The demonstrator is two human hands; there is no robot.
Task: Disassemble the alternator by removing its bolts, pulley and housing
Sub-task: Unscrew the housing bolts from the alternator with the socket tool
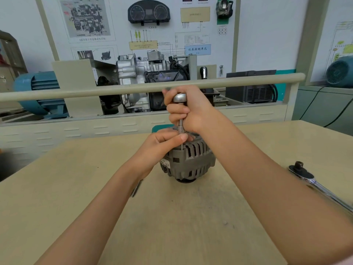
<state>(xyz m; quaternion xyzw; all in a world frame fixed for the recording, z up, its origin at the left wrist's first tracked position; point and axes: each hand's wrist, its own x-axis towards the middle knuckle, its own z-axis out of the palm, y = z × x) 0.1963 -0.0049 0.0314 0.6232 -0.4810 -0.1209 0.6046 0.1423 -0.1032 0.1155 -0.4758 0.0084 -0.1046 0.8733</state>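
A grey slotted alternator (191, 161) stands upright on the beige table (172, 217), its pulley end down. A metal driver tool (180, 119) with a round silver cap stands vertically on the alternator's top edge. My right hand (189, 109) grips the tool's handle just under the cap. My left hand (164, 142) rests on the top of the alternator and pinches the tool's thin shaft near its tip between thumb and fingers. The bolt under the tip is hidden.
A chrome ratchet wrench (313, 180) lies on the table at the right, close to my right forearm. A small metal piece (136, 188) lies beneath my left wrist. A beige rail (76, 91) and a training engine display (152, 73) stand behind the table.
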